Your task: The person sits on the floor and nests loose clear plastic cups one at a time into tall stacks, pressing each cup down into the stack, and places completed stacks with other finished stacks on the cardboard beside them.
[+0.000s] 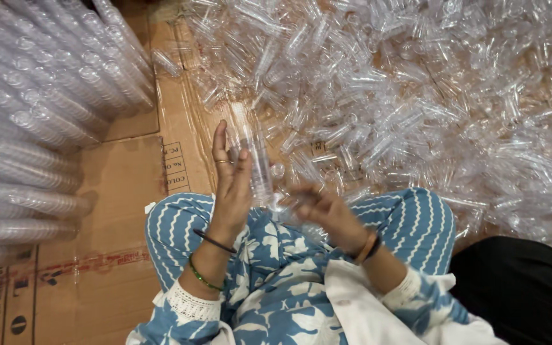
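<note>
Left hand (pixel 231 185) raised upright, gripping a stack of clear plastic tubes (pixel 255 160). Right hand (pixel 324 214) blurred beside its base. Loose clear tubes (pixel 416 96) heaped on flattened cardboard (pixel 116 191).

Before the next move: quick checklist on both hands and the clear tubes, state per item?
1. Left hand upright against the stack of clear tubes: ok.
2. Stack standing roughly vertical, not tipped: ok.
3. Right hand grip on a tube: cannot tell, the hand is blurred.
4. Loose tube pile lying ahead on the right: ok.
5. Finished nested rows lying apart on the cardboard at left: ok.
6. Whether the stack's tubes are fully seated in one another: cannot tell, too transparent.
</note>
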A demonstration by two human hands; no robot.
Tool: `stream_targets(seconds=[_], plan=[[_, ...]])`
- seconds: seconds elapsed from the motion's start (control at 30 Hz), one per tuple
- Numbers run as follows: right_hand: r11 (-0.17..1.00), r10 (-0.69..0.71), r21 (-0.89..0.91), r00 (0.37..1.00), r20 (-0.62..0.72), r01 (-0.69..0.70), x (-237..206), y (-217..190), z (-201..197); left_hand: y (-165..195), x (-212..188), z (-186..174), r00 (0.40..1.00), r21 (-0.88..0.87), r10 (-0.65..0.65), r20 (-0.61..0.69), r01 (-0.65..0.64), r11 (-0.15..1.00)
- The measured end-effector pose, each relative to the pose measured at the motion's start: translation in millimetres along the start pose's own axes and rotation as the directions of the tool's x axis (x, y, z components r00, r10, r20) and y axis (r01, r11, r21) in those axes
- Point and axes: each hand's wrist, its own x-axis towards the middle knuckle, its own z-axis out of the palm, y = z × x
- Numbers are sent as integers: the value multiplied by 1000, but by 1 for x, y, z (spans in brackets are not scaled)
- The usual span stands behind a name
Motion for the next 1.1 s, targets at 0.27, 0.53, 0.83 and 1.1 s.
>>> stream_targets(seconds=[0.27, 0.53, 0.83, 1.1], plan=[[947, -304, -209, 896, -323, 245, 22, 28, 37, -37, -21, 34, 978, 354, 206, -30, -182, 917], [902, -83, -425, 996, -11, 70, 66, -46, 1, -27, -35, 24, 993, 412, 101, 55, -115, 904], [868, -251, 405, 957, -144, 289, 59, -77, -21, -13, -52, -22, 997, 300, 23, 78, -45, 953], [762, -177, -636, 984, -27, 119, 29, -68, 0, -13, -51, -99, 961, -475, -278, -15, 237, 847]])
